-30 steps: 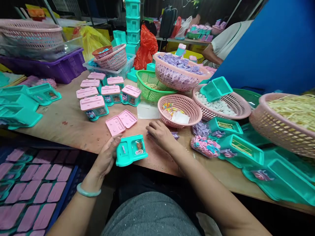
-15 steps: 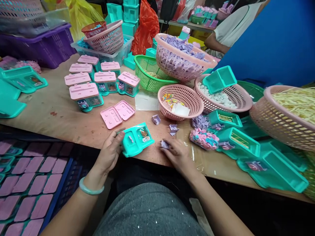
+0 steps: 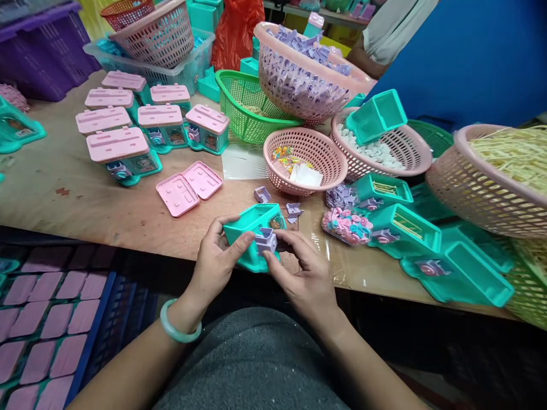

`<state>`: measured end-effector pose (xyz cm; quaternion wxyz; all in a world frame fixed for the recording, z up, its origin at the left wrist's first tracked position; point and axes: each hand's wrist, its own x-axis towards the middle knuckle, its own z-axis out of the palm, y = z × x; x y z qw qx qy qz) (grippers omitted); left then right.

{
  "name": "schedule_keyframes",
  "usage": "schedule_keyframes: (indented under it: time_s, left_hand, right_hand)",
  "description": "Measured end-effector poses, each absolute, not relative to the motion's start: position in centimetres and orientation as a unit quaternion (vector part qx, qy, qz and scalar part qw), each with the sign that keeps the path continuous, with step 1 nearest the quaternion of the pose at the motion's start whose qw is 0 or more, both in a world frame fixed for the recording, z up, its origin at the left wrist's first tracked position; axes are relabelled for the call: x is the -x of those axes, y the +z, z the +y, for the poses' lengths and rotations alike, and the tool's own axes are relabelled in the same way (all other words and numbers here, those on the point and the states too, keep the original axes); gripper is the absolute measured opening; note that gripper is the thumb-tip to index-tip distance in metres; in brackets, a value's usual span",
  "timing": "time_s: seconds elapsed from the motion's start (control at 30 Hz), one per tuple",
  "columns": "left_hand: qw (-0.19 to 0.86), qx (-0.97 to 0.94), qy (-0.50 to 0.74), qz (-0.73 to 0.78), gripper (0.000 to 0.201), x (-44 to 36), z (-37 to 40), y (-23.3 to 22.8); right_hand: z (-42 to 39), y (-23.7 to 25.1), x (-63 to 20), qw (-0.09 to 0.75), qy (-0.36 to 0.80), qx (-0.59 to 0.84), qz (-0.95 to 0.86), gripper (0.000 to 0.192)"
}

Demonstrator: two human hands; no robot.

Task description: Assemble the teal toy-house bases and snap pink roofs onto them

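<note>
Head view: only one camera is given; everything below is read from it.
Teal toy base (image 3: 252, 230): it is held tilted over the near table edge, just ahead of the lap, with its open side turned up and to 1 o'clock; a small printed figure shows at its far end.
Left hand (image 3: 213, 265): it is closed around the base from 9 o'clock, thumb laid along the near wall, fingers curled under the far side.
Right hand (image 3: 305, 273): it is set at 3 o'clock of the base, thumb and forefinger narrowed onto the lilac part (image 3: 265, 240), which is pressed against the base's near wall.
Handling, base: it is judged light, stiff moulded plastic, smooth and a little slippery; thin walls could flex, so a hold across both long walls is judged best.
Handling, lilac part: it is judged very light and small, easily dropped; a fingertip pinch on its flat sides is suited.
Loose lilac parts (image 3: 294, 209): these lie on the table at 12 o'clock of the hands.
Pink lids (image 3: 188, 188): two are laid flat at 10 o'clock.
Finished toy houses (image 3: 123, 151): these are grouped further off at 10 o'clock.
Small pink basket (image 3: 329, 171): it is seen at 1 o'clock, with coloured bits inside.
Table (image 3: 85, 199): bare wood is seen at 9 o'clock.
</note>
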<state>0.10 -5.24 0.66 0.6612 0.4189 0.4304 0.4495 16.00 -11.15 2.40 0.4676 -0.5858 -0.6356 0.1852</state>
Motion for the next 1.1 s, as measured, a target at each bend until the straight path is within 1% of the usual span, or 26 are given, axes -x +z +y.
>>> schedule_keyframes:
  time_s: [0.17, 0.33, 0.57, 0.83, 0.9, 1.0, 1.1]
  left_hand:
    - [0.663, -0.425, 0.442, 0.430, 0.053, 0.2, -5.2, 0.6]
    - [0.668, -0.433, 0.437, 0.419, 0.056, 0.4, -5.0, 0.3]
    - [0.661, -0.458, 0.424, 0.418, 0.058, 0.8, -4.8, -0.1]
    - [0.661, -0.467, 0.419, 0.412, 0.056, 1.2, -4.7, 0.1]
    - [0.665, -0.467, 0.415, 0.409, 0.057, 1.2, -4.7, 0.0]
    - [0.671, -0.467, 0.410, 0.405, 0.058, 1.3, -4.8, -0.1]
    - [0.666, -0.466, 0.419, 0.404, 0.058, 1.4, -5.1, -0.3]
  right_hand:
    - [-11.5, 2.1, -15.6, 0.466, 0.143, 0.587, -0.647, 0.024]
    - [-11.5, 2.1, -14.9, 0.461, 0.134, 0.600, -0.640, 0.020]
    - [-11.9, 1.8, -14.6, 0.454, 0.112, 0.609, -0.640, 0.021]
    - [-12.1, 0.8, -13.7, 0.442, 0.009, 0.598, -0.668, 0.026]
    - [-12.2, 0.6, -13.7, 0.449, 0.009, 0.594, -0.667, 0.028]
    - [-12.5, 0.7, -13.9, 0.467, 0.038, 0.581, -0.666, 0.031]
    - [-12.9, 0.7, -14.2, 0.479, 0.059, 0.574, -0.661, 0.030]
